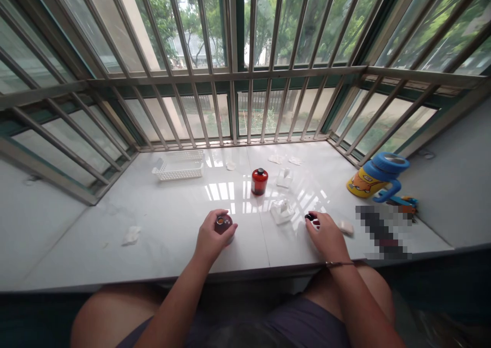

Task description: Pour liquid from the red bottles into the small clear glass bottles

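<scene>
My left hand is closed around a dark reddish-brown bottle near the table's front edge. The bottle stands with its round mouth uncovered, facing up. Between the fingertips of my right hand is a small black cap. A dark red bit shows just under those fingers, partly hidden by them. Farther back, between the two hands, stands an amber-red bottle with a black cap on it. To its right are two small clear, whitish objects, one nearer and one farther; their kind is hard to make out.
A white perforated basket sits at the back left. Crumpled white pieces lie at the left and back. On the right stand a blue-and-yellow handled flask and a beige block. Barred windows border the white tabletop.
</scene>
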{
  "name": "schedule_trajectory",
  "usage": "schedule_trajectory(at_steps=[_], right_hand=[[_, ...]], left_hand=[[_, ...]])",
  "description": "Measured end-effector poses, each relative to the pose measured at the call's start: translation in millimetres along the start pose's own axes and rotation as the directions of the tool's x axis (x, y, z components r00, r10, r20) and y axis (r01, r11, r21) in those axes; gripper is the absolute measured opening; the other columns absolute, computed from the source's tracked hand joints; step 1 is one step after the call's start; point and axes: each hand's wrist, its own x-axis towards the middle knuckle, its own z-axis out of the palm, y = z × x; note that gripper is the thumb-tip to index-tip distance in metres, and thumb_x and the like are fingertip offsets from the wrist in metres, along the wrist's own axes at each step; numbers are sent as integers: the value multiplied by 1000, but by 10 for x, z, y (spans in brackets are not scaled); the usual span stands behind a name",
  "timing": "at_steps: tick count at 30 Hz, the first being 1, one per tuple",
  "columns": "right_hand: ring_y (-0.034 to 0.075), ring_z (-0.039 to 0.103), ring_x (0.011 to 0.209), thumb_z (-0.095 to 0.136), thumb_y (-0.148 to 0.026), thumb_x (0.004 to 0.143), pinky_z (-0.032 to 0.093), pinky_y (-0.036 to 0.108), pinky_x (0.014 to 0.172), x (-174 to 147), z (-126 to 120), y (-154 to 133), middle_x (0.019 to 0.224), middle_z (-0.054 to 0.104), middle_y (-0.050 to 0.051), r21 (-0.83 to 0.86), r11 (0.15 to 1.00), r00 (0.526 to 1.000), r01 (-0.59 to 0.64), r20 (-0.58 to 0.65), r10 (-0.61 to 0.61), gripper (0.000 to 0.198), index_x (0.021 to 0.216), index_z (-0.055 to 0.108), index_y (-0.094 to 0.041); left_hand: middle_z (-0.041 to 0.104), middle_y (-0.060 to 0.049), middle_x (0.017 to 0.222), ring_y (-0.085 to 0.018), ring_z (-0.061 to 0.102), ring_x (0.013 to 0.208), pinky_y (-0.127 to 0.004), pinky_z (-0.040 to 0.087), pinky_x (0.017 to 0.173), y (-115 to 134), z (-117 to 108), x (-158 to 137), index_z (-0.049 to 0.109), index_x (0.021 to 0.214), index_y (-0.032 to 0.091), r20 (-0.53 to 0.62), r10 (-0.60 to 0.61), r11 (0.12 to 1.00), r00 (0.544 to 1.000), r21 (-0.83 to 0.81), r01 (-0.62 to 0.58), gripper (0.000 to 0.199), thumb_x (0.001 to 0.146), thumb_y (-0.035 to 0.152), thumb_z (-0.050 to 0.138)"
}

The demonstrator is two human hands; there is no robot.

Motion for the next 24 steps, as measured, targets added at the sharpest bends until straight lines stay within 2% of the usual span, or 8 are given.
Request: schedule_trajectory(at_steps=[4,7,10,13,17,21,24], right_hand=[[25,73,92,64,-39,97,67,43,86,-159,-225,-575,117,69,11,295,950,994,104,-48,-94,30,123,70,-24],[21,72,86,62,-28,98,68,41,82,-274,-286,-1109,122,67,10,448,874,964,189,86,-252,30,127,70,-27],[21,73,89,59,-16,96,68,40,86,-293,-241,-1491,123,67,9,482,834,882,269,224,-414,38,130,69,-27],[24,74,96,58,-5,89,66,42,89,-214,-208,-1642,114,70,8,418,840,808,346,323,-493,48,130,71,-27],[26,73,99,60,0,84,63,42,90,-81,-275,-1675,107,71,7,346,844,755,410,390,-527,45,119,72,-25],[27,71,99,66,-5,87,61,44,89,-22,-349,-1773,105,72,6,329,842,743,428,403,-535,37,118,69,-25],[26,70,95,72,-9,87,60,42,85,7,-334,-1902,104,72,5,336,843,749,419,396,-531,39,123,67,-26]], left_hand=[[75,-5,119,-26,73,109,-42,60,100,110,139,-60,69,117,26,56,42,999,998,-35,-40,39,82,32,84],[73,-5,118,-26,72,109,-40,59,99,179,278,-99,69,117,26,121,88,994,989,-70,-80,41,79,28,84],[72,-5,116,-25,71,108,-40,59,98,225,416,-138,68,117,27,158,122,988,980,-114,-105,42,78,24,83],[70,-4,115,-24,71,104,-38,59,96,246,488,-166,67,117,27,154,127,984,980,-142,-105,42,78,21,80],[69,-4,114,-25,69,105,-39,58,95,254,468,-164,67,117,27,191,146,982,971,-146,-119,43,76,21,82],[69,-4,112,-24,69,101,-38,58,91,265,450,-150,68,113,27,199,145,981,969,-158,-114,44,72,13,77],[69,-3,109,-24,69,98,-36,58,86,272,467,-152,68,110,27,189,142,980,972,-166,-111,45,70,9,73]])
